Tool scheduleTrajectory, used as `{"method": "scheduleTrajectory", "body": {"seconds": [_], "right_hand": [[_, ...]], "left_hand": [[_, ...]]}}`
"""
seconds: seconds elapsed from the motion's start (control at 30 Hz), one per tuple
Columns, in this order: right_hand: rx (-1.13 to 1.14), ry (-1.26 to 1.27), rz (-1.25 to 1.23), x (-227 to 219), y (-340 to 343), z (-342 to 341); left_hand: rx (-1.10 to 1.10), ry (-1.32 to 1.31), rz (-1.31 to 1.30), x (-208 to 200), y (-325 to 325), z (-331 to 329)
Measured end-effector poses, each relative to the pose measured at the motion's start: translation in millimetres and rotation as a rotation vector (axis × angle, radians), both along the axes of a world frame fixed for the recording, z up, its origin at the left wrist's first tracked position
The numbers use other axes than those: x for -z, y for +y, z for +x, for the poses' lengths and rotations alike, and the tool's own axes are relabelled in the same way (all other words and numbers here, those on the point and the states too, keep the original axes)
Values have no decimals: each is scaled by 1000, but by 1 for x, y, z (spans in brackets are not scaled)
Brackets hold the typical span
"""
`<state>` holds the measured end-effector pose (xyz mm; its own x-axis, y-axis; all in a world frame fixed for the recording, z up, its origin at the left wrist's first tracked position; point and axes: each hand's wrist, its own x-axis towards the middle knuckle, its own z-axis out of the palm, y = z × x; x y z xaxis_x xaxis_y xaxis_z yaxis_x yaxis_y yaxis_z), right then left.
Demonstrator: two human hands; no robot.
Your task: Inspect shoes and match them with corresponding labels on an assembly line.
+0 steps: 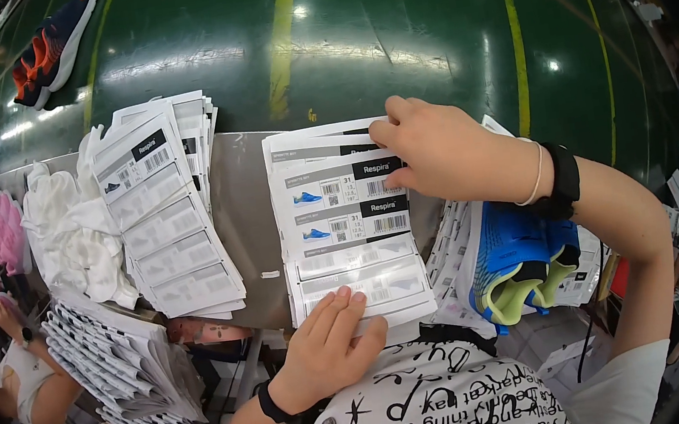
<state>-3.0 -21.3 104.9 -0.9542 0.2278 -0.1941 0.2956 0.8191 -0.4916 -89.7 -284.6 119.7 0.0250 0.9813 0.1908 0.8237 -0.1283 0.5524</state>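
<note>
A stack of white label sheets [357, 282] lies at the centre on the grey tabletop. The front sheet carries printed labels with small blue shoe pictures, barcodes and black blocks; its lower labels look pale under glare. My right hand [442, 147] is at the stack's upper right edge, fingers curled and thumb over the top label; the exact grip is partly hidden. Near the lower edge of the same stack, my left hand [328, 351] lies with its fingers stretched onto the sheet. Just right of the stack sit blue shoes [512, 253] with yellow-green linings.
More label sheets [174, 225] are fanned out at the left, beside crumpled white material [71, 226]. Folded printed paper [120, 369] is piled lower left. Beyond the table runs a green surface [384, 26] with yellow lines, carrying a dark-and-orange shoe [57, 52]. Another person [32, 381] is far left.
</note>
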Motion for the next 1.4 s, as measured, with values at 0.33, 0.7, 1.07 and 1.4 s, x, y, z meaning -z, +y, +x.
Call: {"method": "scheduleTrajectory", "body": {"seconds": [0.33,0.7,1.07,1.4], "right_hand": [[287,202,-154,-7,36,-32],[508,-134,-761,-13,35,-20],[475,27,-323,-30,26,-22],[291,9,177,-14,2,-17]], "left_hand": [[-20,-16,51,3,8,-5],[36,-57,-203,-71,87,-76],[50,-357,-297,-11,214,-114],[-255,-480,-506,-1,219,-105]]}}
